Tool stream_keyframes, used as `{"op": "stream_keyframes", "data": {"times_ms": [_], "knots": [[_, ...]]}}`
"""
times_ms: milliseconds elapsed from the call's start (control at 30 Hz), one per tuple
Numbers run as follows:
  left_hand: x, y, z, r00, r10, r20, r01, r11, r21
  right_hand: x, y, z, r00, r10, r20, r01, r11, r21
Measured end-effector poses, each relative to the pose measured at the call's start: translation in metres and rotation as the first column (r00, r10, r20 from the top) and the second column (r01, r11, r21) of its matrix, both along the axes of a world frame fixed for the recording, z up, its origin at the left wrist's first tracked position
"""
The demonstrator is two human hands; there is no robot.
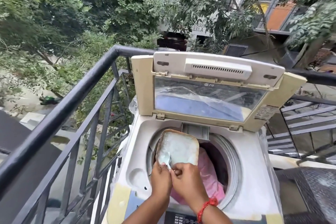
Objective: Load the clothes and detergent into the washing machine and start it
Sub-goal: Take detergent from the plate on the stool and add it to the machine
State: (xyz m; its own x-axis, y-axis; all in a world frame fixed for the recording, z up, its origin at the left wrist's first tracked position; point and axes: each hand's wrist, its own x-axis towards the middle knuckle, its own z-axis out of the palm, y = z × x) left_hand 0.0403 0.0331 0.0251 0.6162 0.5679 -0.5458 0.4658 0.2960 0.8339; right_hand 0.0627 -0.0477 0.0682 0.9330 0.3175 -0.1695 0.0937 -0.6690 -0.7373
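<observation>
While the left hand is gripping the detergent container above the washing machine drum, the right hand is pinching the spoon. Pink clothes are lying inside the drum. Judged best: scooping level and tipping over the drum, avoiding spills.

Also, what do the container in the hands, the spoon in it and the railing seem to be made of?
The container looks like thin plastic: tan rim, pale bluish powder coating the inside. The spoon seems to be white or pale plastic, though powder and blur leave this open. The railing appears to be metal with glossy dark paint; light glints along its top bar.
</observation>
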Motion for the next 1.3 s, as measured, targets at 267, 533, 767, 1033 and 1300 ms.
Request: {"op": "stream_keyframes", "data": {"times_ms": [267,533,767,1033,1300], "knots": [[0.001,0.01,-0.009,0.997,-0.063,0.04,0.066,0.994,-0.091,0.021,-0.01,-0.005,0.801,-0.167,-0.575,0.452,0.799,0.396],[0.0,0.027,-0.025,0.998,0.058,0.031,-0.048,0.967,-0.25,0.08,-0.044,-0.01,0.776,-0.295,-0.557,0.575,0.695,0.432],[-0.009,0.041,-0.036,0.991,0.123,0.058,-0.104,0.959,-0.262,0.146,-0.054,-0.043,0.916,-0.377,-0.139,0.393,0.913,0.113],[-0.012,0.045,-0.031,0.989,0.137,0.052,-0.12,0.96,-0.254,0.164,-0.043,-0.047,0.93,0.312,0.193,-0.143,0.793,-0.593],[-0.004,0.039,-0.019,0.989,0.133,0.064,-0.107,0.944,-0.313,0.169,-0.06,-0.062,0.882,0.407,0.238,-0.168,0.744,-0.646]]}}
